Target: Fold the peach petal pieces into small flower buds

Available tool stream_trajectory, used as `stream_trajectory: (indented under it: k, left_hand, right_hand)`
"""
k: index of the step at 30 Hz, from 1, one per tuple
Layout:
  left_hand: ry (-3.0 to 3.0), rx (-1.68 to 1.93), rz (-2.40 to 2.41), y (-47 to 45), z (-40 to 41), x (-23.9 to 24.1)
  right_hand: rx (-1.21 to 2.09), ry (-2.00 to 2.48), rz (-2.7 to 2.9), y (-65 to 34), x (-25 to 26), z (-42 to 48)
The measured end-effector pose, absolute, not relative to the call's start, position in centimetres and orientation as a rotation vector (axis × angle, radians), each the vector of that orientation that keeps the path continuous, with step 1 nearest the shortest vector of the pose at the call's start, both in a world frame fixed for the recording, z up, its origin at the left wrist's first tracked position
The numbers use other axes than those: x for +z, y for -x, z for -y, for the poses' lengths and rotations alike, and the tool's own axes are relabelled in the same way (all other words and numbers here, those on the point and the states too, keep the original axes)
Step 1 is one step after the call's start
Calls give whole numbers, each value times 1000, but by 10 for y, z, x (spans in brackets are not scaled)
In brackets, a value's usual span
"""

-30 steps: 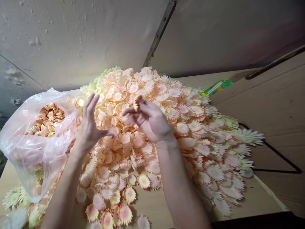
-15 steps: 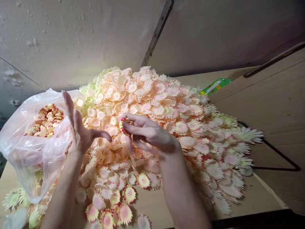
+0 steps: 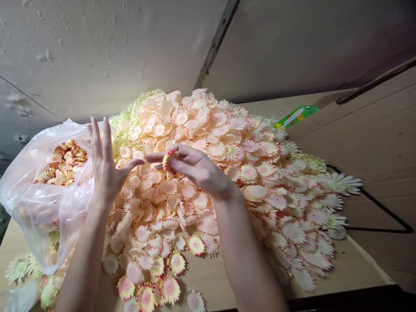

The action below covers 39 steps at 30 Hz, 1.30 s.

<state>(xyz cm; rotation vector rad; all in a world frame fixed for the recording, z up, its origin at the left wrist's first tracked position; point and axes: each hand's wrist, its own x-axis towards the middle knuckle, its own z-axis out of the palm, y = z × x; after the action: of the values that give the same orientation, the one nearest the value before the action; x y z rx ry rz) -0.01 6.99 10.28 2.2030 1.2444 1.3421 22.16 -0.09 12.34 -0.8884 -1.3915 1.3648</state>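
Grip tip: right hand [image 3: 203, 171] pinches a red-edged flower [image 3: 167, 161], at 3 o'clock from the left hand [image 3: 108, 178], whose fingers are spread with nothing in them. I'd go light on that pinch; it probably creases easily.

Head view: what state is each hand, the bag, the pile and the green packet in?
Left hand: open, raised, seemingly empty.
Right hand: pinching a curved flower disc.
Plastic bag: open, discs showing inside.
Pile: loose, heaped on the table.
Green packet: at pile's edge; sealed or not, cannot tell.
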Motion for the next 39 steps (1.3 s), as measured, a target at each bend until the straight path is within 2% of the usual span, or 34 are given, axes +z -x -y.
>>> stream_trajectory:
  k: [7,12,15,18,24,30,39]
  left_hand:
    - [-2349,1232,-1213,2,-74,95]
    - [-2362,1213,-1236,1,-76,93]
    - [-2224,1289,-1279,1,-72,97]
    - [-2043,1154,-1120,-3,-61,104]
    - [-1845,892,-881,-18,-48,102]
    - [-1667,941,-968,-20,-57,87]
    - [-1626,807,-974,-21,-59,82]
  right_hand:
    - [1297,1020,1334,-217,121,-1]
    - [1368,988,1502,-216,118,-2]
    - [1204,1110,1452,-220,112,-6]
    - [1066,1248,1457,-221,104,-11]
    - [1063,1310,1318,-211,93,-17]
    - [1163,1296,1345,-209,91,-18]
    - [1246,1241,1346,-210,93,-17]
